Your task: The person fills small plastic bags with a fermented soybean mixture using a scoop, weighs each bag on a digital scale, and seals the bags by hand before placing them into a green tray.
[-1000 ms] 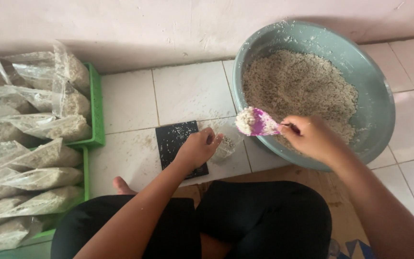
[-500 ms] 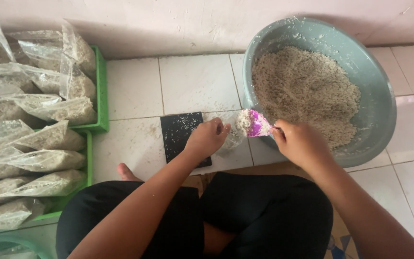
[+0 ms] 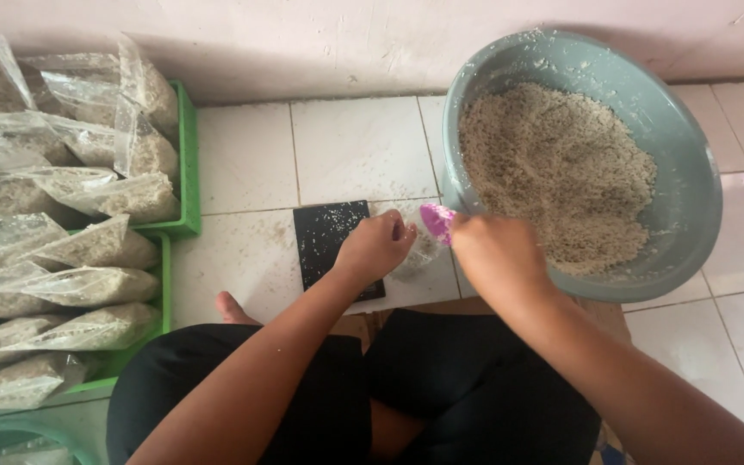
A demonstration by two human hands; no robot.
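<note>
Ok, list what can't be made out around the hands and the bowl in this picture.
Head view only:
- Pink scoop: its contents and handle are hidden by the right hand.
- Clear bag: mostly covered by the left hand; fill level unclear.
- Black flat slab: too plain to tell what it is.
- Green crates: cut off by the left edge and buried under filled bags.

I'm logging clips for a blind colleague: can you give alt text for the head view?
Seated on a tiled floor, a person tips a pink scoop with the right hand into a clear bag held by the left hand over a black scale. A grey-green basin of pale grain sits beside; filled bags fill green trays.
</note>
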